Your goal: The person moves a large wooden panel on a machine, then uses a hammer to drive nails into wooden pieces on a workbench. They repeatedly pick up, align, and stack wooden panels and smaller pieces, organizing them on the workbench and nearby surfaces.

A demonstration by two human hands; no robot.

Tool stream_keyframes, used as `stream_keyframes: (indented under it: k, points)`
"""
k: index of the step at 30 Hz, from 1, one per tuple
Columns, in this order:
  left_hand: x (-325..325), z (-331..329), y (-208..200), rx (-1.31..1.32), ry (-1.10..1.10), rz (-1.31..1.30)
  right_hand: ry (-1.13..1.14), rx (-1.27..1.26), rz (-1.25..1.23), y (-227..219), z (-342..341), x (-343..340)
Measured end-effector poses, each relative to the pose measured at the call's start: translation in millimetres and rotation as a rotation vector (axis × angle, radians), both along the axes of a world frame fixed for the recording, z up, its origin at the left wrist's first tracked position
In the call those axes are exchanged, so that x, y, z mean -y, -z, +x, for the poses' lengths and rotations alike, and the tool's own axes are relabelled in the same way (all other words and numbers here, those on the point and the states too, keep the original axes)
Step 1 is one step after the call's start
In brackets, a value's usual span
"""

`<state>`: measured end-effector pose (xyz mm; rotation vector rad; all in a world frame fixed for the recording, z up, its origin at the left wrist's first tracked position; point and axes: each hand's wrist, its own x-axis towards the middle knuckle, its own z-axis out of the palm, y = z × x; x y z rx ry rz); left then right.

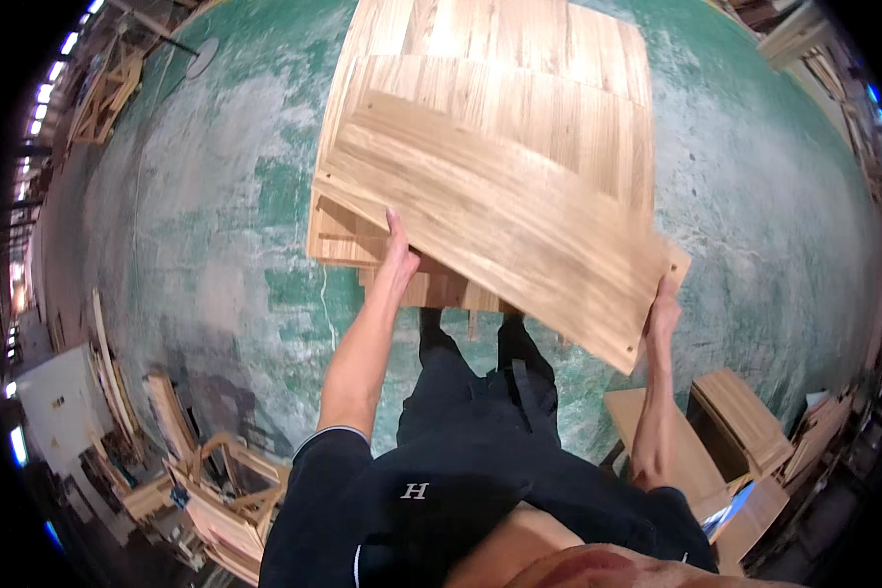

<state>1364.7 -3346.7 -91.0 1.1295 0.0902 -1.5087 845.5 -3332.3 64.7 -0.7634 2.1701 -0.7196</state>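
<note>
A rectangular wooden board with small holes near its corners is tilted across the front of me, its right end lower in the picture. My left hand grips its near long edge, thumb on top and fingers hidden beneath. At the board's right end, my right hand is closed on the short edge. Under and beyond the board lies a stack of wide wooden panels, partly covered by it.
Green, worn floor surrounds the stack. Wooden frames stand behind me on the left. A wooden cabinet piece and a flat panel sit at the lower right. A round metal base stands far left.
</note>
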Motion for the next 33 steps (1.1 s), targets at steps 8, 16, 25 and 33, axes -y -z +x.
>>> stream_keyframes:
  k: [8, 16, 25, 33]
  points:
    - [20, -75, -27, 0.034, -0.215, 0.014, -0.272, -0.154, -0.068, 23, -66, 157]
    - [-19, -83, -38, 0.187, 0.175, 0.351, -0.532, -0.275, 0.015, 49, -77, 213]
    - [-362, -99, -18, 1.065, 0.798, 0.973, -0.94, -0.655, -0.292, 79, -1, 114]
    - [-623, -171, 38, 0.582, -0.024, 1.06, -1.27, -0.458, -0.309, 70, 123, -55]
